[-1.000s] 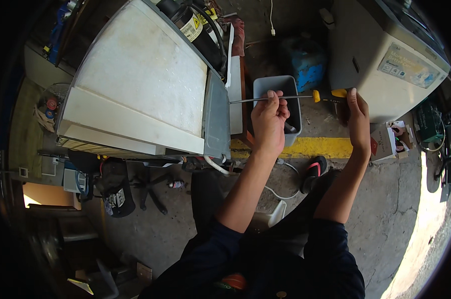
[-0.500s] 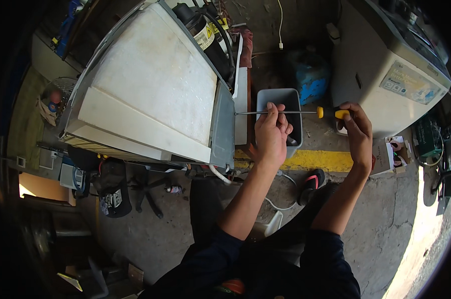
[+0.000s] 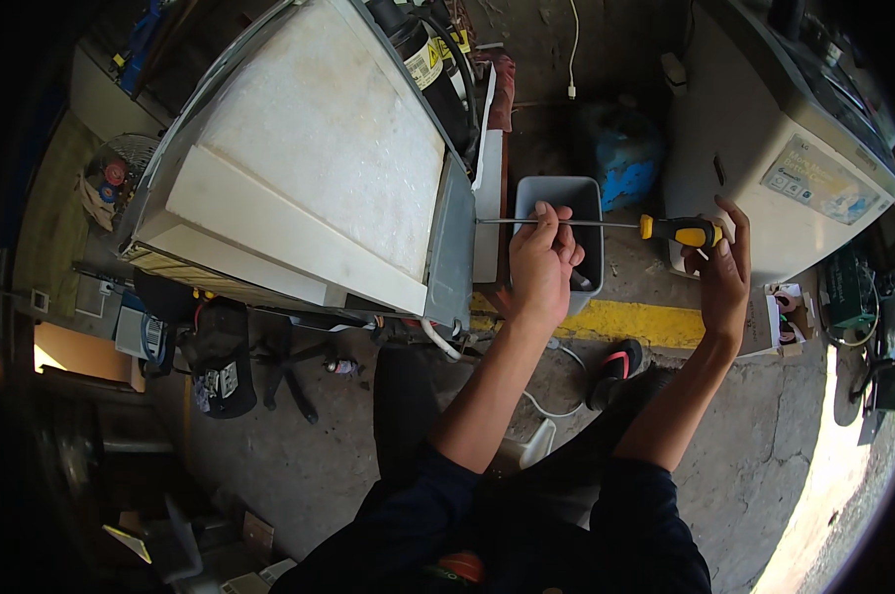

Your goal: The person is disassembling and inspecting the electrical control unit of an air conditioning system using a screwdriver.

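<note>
A long screwdriver with a yellow-and-black handle lies horizontally, its tip at the grey side panel of a large white-panelled appliance. My left hand is closed lightly on the thin shaft, thumb and fingertips around it. My right hand holds the handle's end in its fingertips, with the index finger raised. Beneath the shaft sits a grey plastic bin. Black cylinders and hoses stand behind the appliance's white panel.
A second white appliance stands at right, beside an open box. A blue container sits behind the bin. Below are a white stool, loose cables, a yellow floor stripe and a black bag. My foot rests near the stripe.
My right hand has shifted its fingers on the handle, lowering and loosening, so more of the handle shows. The screwdriver has stayed level at the panel; the whole view has shifted slightly.
</note>
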Motion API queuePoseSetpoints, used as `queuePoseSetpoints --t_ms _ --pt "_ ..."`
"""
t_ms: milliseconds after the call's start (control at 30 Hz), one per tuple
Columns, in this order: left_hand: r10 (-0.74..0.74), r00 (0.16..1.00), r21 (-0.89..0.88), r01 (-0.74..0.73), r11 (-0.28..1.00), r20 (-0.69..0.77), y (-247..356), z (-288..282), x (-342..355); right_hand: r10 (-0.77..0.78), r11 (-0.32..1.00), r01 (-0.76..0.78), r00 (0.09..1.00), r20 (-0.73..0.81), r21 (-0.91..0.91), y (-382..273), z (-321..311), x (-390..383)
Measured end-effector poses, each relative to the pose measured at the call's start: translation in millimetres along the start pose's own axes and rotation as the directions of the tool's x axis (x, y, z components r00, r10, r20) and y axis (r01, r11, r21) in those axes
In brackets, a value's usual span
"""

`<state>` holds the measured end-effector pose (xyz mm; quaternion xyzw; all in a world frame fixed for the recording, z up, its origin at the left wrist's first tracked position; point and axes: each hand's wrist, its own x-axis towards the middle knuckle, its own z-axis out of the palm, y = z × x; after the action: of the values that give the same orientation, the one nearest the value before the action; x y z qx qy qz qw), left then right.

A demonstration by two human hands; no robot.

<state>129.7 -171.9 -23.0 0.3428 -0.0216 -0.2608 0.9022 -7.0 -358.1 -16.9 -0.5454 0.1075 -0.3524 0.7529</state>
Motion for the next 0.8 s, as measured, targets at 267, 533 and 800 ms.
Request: queuePoseSetpoints --t_ms 267,533,800 --pt "0.014 1.0 -0.009 -0.014 1.0 -0.006 -4 -2 5 -0.018 0.991 0.018 1.0 -0.001 -0.129 15 -5 6" --pt "0.027 1.0 -0.03 -0.028 0.999 -0.007 -3 -4 6 0.146 0.979 -0.14 0.989 0.027 -0.15 10 -7 7" --pt "0.033 0.999 -0.02 -0.033 0.999 0.007 -2 -8 4 0.129 0.954 -0.136 0.991 -0.045 -0.268 11 -5 14"
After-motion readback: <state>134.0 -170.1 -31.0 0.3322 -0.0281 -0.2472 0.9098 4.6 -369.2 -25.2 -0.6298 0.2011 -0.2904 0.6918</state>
